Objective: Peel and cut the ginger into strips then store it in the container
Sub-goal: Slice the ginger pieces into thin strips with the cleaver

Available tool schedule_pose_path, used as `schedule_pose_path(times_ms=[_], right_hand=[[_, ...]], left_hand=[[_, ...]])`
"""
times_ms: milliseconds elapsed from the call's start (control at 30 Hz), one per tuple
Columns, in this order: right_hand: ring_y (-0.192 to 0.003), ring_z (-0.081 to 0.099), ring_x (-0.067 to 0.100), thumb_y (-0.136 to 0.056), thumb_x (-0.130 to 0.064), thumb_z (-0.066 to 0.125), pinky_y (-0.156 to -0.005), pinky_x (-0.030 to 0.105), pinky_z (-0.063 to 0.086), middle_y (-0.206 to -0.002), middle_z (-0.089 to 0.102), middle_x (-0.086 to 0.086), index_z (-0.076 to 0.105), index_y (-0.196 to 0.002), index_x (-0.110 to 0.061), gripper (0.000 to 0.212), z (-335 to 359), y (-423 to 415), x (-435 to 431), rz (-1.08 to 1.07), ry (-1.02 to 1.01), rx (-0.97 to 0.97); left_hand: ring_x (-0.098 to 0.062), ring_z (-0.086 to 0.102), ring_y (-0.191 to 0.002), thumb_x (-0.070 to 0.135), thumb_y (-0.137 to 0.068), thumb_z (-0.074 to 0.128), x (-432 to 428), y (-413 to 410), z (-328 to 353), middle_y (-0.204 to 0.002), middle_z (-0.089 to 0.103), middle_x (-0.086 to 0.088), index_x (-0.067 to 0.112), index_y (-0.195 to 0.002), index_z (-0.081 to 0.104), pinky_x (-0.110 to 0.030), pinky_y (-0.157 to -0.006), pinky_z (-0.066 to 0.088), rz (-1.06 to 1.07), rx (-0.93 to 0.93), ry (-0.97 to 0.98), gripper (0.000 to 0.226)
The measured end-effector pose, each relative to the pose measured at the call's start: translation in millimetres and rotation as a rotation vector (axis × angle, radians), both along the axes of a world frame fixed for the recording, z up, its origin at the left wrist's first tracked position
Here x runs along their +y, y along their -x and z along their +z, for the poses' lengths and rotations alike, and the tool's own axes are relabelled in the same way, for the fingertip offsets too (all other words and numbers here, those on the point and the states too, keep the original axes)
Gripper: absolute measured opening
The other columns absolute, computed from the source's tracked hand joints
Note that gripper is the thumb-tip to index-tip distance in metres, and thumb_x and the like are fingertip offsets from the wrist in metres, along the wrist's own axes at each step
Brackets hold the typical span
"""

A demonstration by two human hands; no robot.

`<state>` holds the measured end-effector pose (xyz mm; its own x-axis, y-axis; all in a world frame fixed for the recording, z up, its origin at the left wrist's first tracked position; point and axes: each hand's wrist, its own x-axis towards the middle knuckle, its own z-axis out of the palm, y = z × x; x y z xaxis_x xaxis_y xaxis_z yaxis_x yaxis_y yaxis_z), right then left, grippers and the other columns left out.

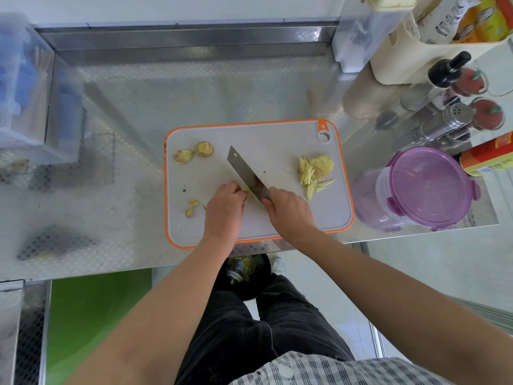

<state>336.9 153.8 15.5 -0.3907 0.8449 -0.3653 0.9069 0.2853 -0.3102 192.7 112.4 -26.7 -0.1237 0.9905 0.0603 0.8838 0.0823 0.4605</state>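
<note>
Showed cutting board (277, 145) close to front edge of counter (125, 207), with bare steel open at its left. Pinned ginger piece (249, 193) at board's near middle under curled fingers of left hand (224, 211); wrapped right hand (288, 211) round handle of cleaver (244, 170). Showed strips (315, 170) heaped at board's right and container (427, 187) lidded just beyond, contents indiscernible.

Grey cutting board (283, 151) edged orange; purple-lidded container (427, 187); yellow ginger strips (315, 169).
</note>
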Motion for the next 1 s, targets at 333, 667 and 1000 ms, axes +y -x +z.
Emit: schedule_pose_path(times_ms=[333, 667, 1000], right_hand=[[-0.083, 0.055, 0.03, -0.1, -0.028, 0.038, -0.063, 0.032, 0.033, -0.085, 0.052, 0.007, 0.044, -0.089, -0.014, 0.018, 14.8, -7.6, 3.9, 0.077, 0.021, -0.014], [-0.082, 0.055, 0.031, -0.1, -0.029, 0.037, -0.063, 0.033, 0.033, -0.089, 0.057, 0.008, 0.046, -0.09, -0.012, 0.022, 1.5, -3.1, 0.6, 0.011, 0.004, 0.029], [-0.08, 0.055, 0.03, -0.1, -0.029, 0.038, -0.062, 0.032, 0.033, -0.087, 0.057, 0.007, 0.043, -0.087, -0.015, 0.02, 12.7, -8.1, 3.0, 0.095, 0.003, -0.013]], left_hand=[[-0.027, 0.051, -0.066, 0.0, -0.077, 0.072, 1.2, -0.2, 0.0, -0.071, 0.056, -0.007, 0.006, -0.075, 0.071, -0.033, -0.048, 0.045, -0.01, 0.037, 0.012, 0.006], [-0.028, 0.052, -0.065, -0.001, -0.075, 0.074, 1.3, 1.3, 0.9, -0.07, 0.057, -0.007, 0.006, -0.076, 0.072, -0.032, -0.048, 0.044, -0.01, 0.023, 0.0, 0.007], [-0.028, 0.055, -0.062, -0.003, -0.07, 0.077, 2.9, 2.5, 2.7, -0.066, 0.061, -0.006, 0.006, -0.07, 0.071, -0.03, -0.05, 0.043, -0.012, 0.007, 0.002, 0.01]])
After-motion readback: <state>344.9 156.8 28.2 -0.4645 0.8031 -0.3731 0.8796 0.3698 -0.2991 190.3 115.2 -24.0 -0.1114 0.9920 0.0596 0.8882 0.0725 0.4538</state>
